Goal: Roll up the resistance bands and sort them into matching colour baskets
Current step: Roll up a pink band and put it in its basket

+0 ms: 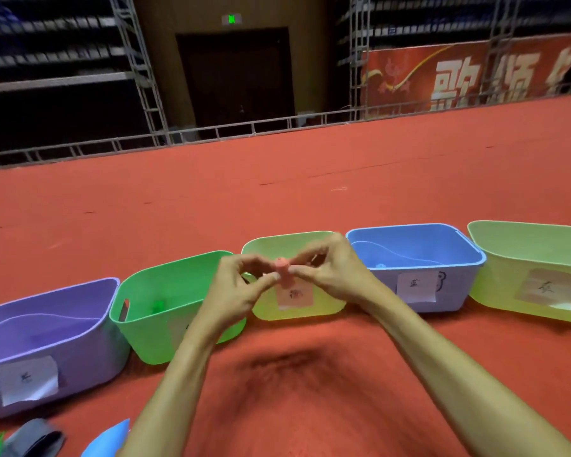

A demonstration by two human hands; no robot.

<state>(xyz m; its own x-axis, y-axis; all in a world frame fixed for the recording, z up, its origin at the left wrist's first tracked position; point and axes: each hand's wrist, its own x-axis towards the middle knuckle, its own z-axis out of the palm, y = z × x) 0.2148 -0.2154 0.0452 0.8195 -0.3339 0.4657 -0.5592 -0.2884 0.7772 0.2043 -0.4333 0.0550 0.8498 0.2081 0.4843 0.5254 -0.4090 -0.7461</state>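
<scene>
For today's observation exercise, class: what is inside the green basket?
One small green roll lies in the green basket. The left hand, pinching a pink band, covers the basket's right end and the front wall hides the near floor, so more could lie there.

Baskets (152, 338) in a row on floor (277, 192), left hand (234, 291) and right hand (338, 272) meeting before middle basket (327, 308), bands (33, 440) front left.

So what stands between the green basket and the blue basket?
A single yellow-green basket, shown in the head view.
</scene>
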